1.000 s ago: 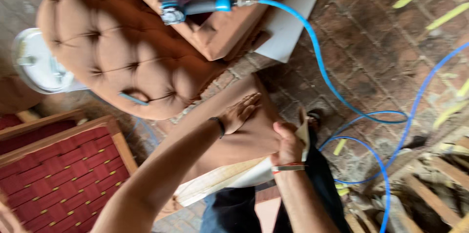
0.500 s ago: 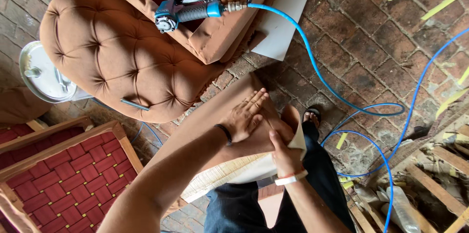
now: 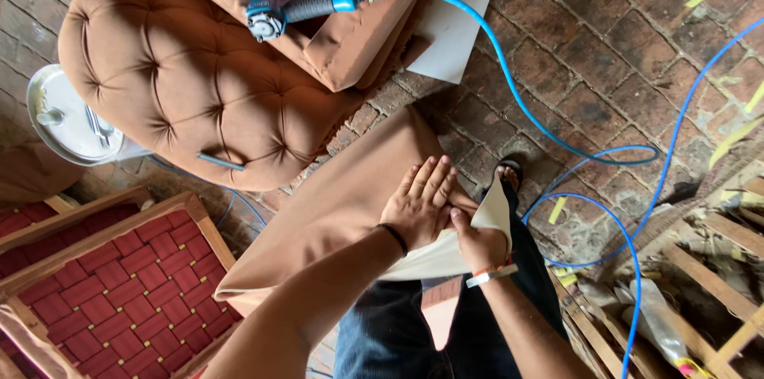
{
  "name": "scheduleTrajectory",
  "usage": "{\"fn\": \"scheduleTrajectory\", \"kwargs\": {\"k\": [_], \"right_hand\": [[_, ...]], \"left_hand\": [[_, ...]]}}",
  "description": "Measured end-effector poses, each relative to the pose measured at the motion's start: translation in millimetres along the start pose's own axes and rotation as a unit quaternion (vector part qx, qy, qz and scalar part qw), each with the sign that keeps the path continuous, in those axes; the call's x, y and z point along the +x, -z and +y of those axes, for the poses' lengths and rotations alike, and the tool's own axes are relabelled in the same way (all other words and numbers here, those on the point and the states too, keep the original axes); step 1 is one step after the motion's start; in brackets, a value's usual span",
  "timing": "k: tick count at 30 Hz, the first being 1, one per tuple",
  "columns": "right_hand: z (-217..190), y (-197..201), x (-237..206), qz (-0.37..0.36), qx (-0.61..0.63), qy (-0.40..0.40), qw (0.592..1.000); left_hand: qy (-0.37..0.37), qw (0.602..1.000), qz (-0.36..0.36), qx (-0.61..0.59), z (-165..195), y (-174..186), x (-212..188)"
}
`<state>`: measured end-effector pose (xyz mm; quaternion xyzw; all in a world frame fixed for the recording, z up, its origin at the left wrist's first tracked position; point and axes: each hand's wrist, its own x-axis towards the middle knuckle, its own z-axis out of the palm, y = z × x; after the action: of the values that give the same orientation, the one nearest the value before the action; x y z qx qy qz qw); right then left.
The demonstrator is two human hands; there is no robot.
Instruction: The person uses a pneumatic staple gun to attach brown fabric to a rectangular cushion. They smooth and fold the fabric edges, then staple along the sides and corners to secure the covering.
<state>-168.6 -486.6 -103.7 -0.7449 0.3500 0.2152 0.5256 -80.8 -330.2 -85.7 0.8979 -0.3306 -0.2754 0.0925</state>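
Observation:
A sheet of tan upholstery fabric [image 3: 350,196] lies over my lap and the brick floor. My left hand [image 3: 419,202] presses flat on it, fingers spread, a dark band at the wrist. My right hand [image 3: 475,242] pinches the fabric's edge, folded back so its pale underside [image 3: 495,212] shows; a light band circles that wrist. A blue pneumatic staple gun [image 3: 306,3] rests on a brown cushion frame [image 3: 358,37] at the top.
A tufted brown cushion [image 3: 183,85] lies at the left, a round metal lid [image 3: 68,116] beside it. Red tufted panels in wood frames [image 3: 119,283] fill the lower left. A blue air hose [image 3: 597,164] loops over the bricks; wooden slats [image 3: 716,252] are at right.
The view has shifted slightly. My left hand has flattened further onto the fabric, and my right hand has pulled the folded edge closer beside it.

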Motion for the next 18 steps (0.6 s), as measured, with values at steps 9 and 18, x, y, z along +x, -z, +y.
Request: {"fn": "scheduleTrajectory", "kwargs": {"k": [9, 18], "right_hand": [[-129.9, 42.0, 38.5, -0.307, -0.14, 0.194, 0.921], [-347.0, -157.7, 186.4, -0.027, -0.362, 0.605, 0.708]], "left_hand": [[0.013, 0.997, -0.072, 0.018, 0.1, 21.0, 6.9], [0.028, 0.999, 0.012, -0.02, -7.0, 17.1, 4.1]]}}
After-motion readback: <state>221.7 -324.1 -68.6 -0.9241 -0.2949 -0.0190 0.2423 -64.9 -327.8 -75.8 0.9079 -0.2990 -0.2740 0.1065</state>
